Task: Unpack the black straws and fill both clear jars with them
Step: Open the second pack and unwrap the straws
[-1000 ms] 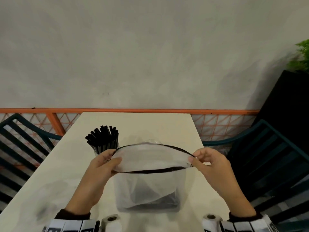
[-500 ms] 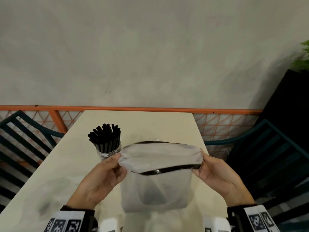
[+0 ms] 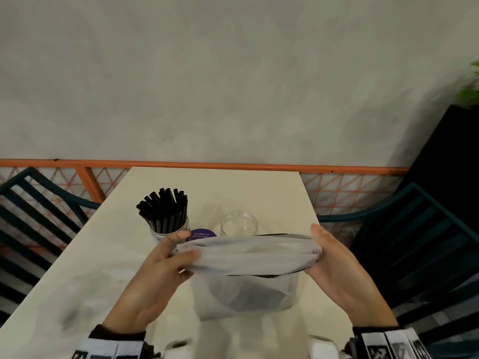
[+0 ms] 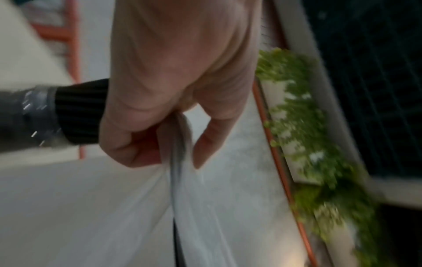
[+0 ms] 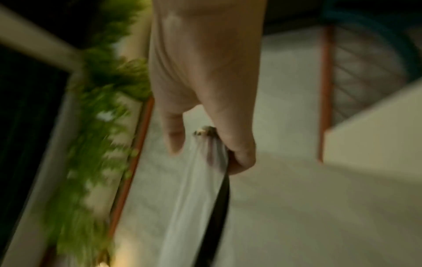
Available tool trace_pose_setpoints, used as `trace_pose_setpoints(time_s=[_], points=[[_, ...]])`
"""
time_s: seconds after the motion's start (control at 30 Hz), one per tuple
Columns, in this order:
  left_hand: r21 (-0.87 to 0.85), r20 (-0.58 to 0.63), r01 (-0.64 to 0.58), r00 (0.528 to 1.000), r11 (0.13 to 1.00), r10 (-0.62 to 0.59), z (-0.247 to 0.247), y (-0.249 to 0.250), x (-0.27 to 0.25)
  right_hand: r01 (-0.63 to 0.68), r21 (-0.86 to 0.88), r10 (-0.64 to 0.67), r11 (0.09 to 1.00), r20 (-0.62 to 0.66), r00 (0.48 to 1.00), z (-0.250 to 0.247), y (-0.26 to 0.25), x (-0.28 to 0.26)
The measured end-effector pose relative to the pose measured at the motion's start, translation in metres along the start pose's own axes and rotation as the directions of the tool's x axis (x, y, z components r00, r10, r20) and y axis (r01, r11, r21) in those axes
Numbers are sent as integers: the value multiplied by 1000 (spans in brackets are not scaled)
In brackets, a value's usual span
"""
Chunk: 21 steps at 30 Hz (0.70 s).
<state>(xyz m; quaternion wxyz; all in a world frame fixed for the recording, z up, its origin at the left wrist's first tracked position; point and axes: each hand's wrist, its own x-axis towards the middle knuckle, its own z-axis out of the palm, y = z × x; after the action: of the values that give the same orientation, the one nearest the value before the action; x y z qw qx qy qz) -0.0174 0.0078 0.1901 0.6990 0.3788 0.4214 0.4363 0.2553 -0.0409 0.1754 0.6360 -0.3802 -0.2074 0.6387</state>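
Observation:
A translucent white zip bag [image 3: 243, 288] with a black zip edge stands on the cream table [image 3: 85, 275] in front of me, something dark showing dimly inside. My left hand [image 3: 181, 251] grips its left top corner [image 4: 175, 144]. My right hand [image 3: 317, 244] pinches the right top corner [image 5: 217, 150]. Between them the bag's mouth is stretched flat. Behind the bag a clear jar [image 3: 169, 229] holds several upright black straws [image 3: 166, 211]. An empty clear jar [image 3: 239, 224] stands to its right.
A purple round label or lid [image 3: 203, 234] lies between the two jars, partly behind the bag. Dark slatted chairs [image 3: 36, 211] flank the table on both sides. An orange rail [image 3: 207, 165] and a grey wall lie beyond. A black planter [image 3: 445, 177] stands at the right.
The bag's mouth, held wide open a second ago, has been pulled flat and lowered. The empty jar and the purple label now show behind it.

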Motion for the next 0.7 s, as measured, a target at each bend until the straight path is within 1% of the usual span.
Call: trace_pose_setpoints(time_s=[0.03,0.07,0.1,0.13,0.17,0.2,0.23,0.27,0.3,0.33,0.4,0.47,0.5,0.53,0.6,0.63,0.7], points=[[61,-50,-39,998,997,42,1,-1,-1,65,-195,-73,979,-34,997,1,3,-2],[114,-89,-63,993,991,74,2,-2,-1,126,-451,-181,884,-82,980,3,5,-3],[160,-122,-77,988,984,97,4,-4,-1,155,-686,-300,711,-96,949,5,6,-4],[211,-161,-90,979,973,126,5,-6,0,160,-835,-392,526,-71,917,8,7,-6],[270,-194,-116,966,956,172,6,-7,-1,165,-907,-473,388,-43,880,10,7,-7],[363,-229,-144,944,921,238,5,-7,-1,160,-942,-543,296,-28,839,8,5,-8],[466,-254,-168,915,869,313,1,-6,-2,163,-958,-615,234,-16,789,4,0,-9],[548,-264,-178,891,818,370,-3,-4,-2,150,-967,-660,204,-23,751,1,-7,-10],[593,-271,-173,877,786,397,-7,-2,-3,150,-961,-673,230,-46,738,-5,-15,-11],[604,-267,-168,878,779,396,-9,2,-4,149,-946,-653,288,-80,753,-6,-22,-13],[586,-225,-181,900,790,373,-8,5,-5,158,-908,-566,388,-99,818,-1,-26,-14],[565,-177,-200,918,801,355,-1,4,-7,172,-885,-483,434,-68,873,12,-18,-12],[553,-161,-210,923,806,350,2,2,-7,168,-892,-444,420,-40,895,17,-10,-10],[540,-152,-216,925,813,347,4,0,-7,154,-909,-396,386,-12,918,21,-1,-8],[510,-157,-225,925,830,347,5,-3,-7,102,-962,-313,253,18,950,23,15,-3],[498,-158,-232,923,835,351,5,-4,-7,85,-978,-309,193,21,951,21,21,-1],[498,-130,-256,923,829,363,4,-5,-7,74,-987,-378,145,14,926,16,29,4]])
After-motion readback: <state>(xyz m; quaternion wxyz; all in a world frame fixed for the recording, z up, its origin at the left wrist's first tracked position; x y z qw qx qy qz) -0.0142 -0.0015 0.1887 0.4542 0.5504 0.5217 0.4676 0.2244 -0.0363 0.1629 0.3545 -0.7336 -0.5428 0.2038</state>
